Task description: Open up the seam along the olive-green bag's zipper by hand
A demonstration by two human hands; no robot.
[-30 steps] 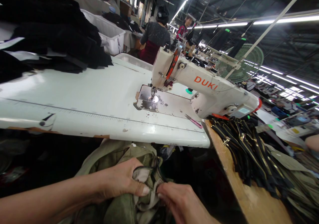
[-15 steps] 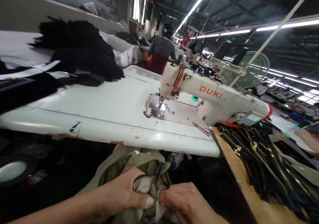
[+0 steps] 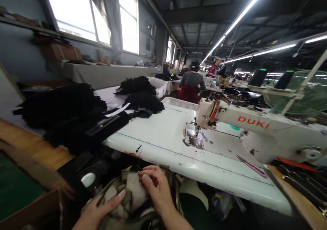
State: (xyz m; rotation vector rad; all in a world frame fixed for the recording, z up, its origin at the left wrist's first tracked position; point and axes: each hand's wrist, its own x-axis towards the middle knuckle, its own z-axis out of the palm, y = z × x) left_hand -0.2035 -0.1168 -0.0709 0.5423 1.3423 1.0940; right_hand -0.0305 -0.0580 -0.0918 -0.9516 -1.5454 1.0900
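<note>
Room: a long sewing workshop, windows at 10 o'clock, strip lights overhead, another person seated with their back turned at 12 o'clock.
Surface: a white surface [image 3: 163, 134] carrying a white sewing machine [image 3: 255, 127] at 2 o'clock, with black fabric stacks [image 3: 76, 117] at 10 o'clock and pink snips [image 3: 252, 167] near the machine's base.
Work piece: an olive garment [image 3: 130, 196] bunched low at 6 o'clock, below the surface's near edge, well apart from the needle.
Left hand: the left hand [image 3: 99, 213] lies flat on the cloth, fingers spread, grip open and pressing rather than pinching.
Right hand: the right hand [image 3: 155, 189] has its fingertips [image 3: 144, 177] curled shut on a pale fold of the garment; it may be nipping a thread, but the view is too blurred to say.
Doing it well: keep the flat hand anchoring the cloth so the pinched fold stays taut, and work in small bites to avoid bunching the layers.
</note>
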